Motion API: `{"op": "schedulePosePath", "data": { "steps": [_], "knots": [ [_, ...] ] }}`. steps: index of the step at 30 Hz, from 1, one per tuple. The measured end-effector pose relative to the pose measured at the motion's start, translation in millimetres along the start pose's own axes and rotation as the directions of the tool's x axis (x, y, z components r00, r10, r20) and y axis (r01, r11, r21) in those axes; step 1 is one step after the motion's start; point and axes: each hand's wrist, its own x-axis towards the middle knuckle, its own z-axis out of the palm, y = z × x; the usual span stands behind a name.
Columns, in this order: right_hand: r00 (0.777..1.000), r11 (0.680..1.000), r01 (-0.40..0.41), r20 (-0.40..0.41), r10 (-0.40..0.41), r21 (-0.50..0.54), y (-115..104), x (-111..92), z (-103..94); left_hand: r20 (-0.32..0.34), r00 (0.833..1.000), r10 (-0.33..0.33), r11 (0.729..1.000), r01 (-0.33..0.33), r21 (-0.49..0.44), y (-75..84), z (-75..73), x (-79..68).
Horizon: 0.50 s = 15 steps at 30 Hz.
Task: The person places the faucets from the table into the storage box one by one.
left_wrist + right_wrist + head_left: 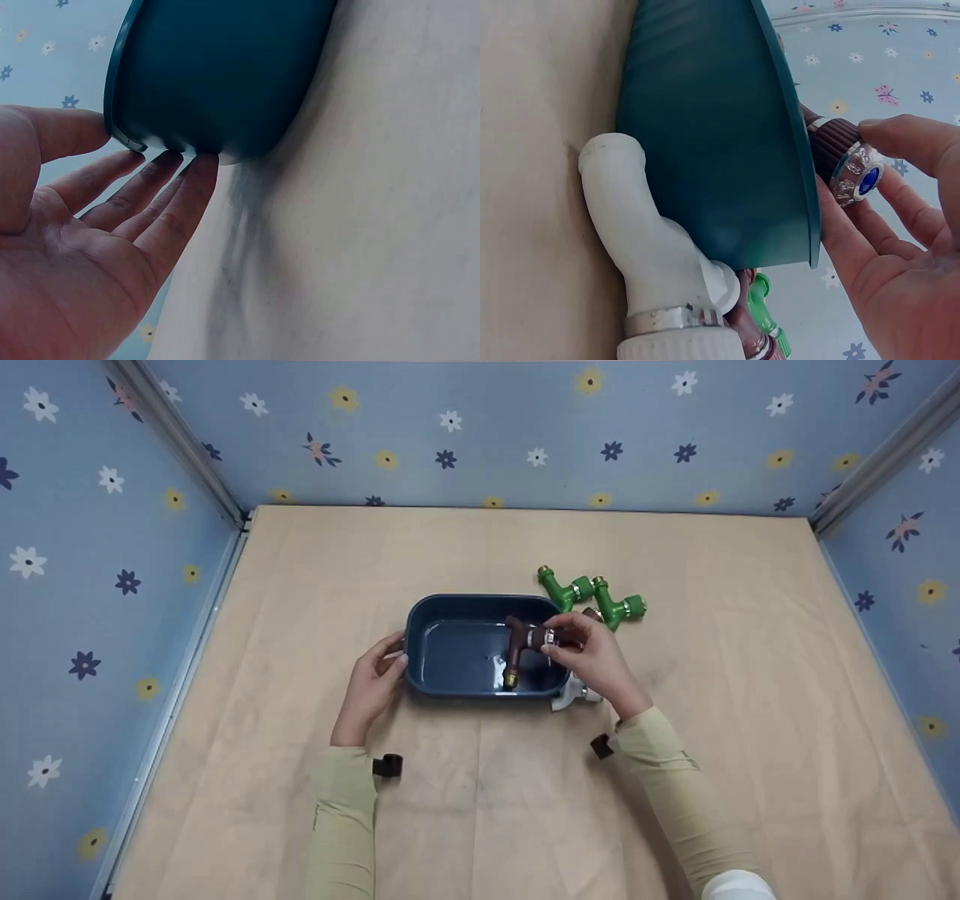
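A dark blue plastic basin [450, 660] sits mid-table. At its left end is my left hand [373, 675]; in the left wrist view its fairly straight fingers [169, 217] touch the outer wall below the rim, with the thumb at the rim. My right hand [592, 656] pinches a brown tap [517, 649] by its ribbed knob [836, 146], over the basin's right end. The tap's brass-coloured threaded end points toward the near side. In the right wrist view a blue dot shows on the knob's silvery end cap.
Two green taps [566, 591] lie beyond the basin's right end, with another brown tap [592, 615] partly hidden beside them. A white tap [645, 232] rests against the basin's near right corner. Flower-patterned walls [450, 435] enclose the table.
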Motion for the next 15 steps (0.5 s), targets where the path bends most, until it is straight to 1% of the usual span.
{"op": "schedulePosePath", "data": {
  "steps": [4, 8, 11, 15],
  "knots": [
    [1.000, 1.000, -0.005, 0.015, 0.005, -0.020, 16.7, 6.9, 2.4, 0.015, 1.000, -0.016, 1.000, 0.017, -0.011, 4.9, -0.7, -0.5],
    [1.000, 0.999, -0.005, 0.017, 0.006, -0.046, 18.5, 9.1, 5.5, 0.024, 0.999, -0.041, 0.999, 0.041, -0.008, 19.6, 0.8, -5.3],
    [1.000, 0.996, -0.005, 0.022, 0.007, -0.090, 17.2, 10.2, 7.5, 0.027, 0.998, -0.048, 0.999, 0.048, 0.004, 28.9, 2.3, -8.5],
    [0.999, 0.989, -0.016, 0.039, 0.022, -0.149, 15.4, 12.3, 9.9, 0.026, 0.998, -0.050, 0.999, 0.050, 0.002, 27.8, 1.9, -8.1]
  ]
}}
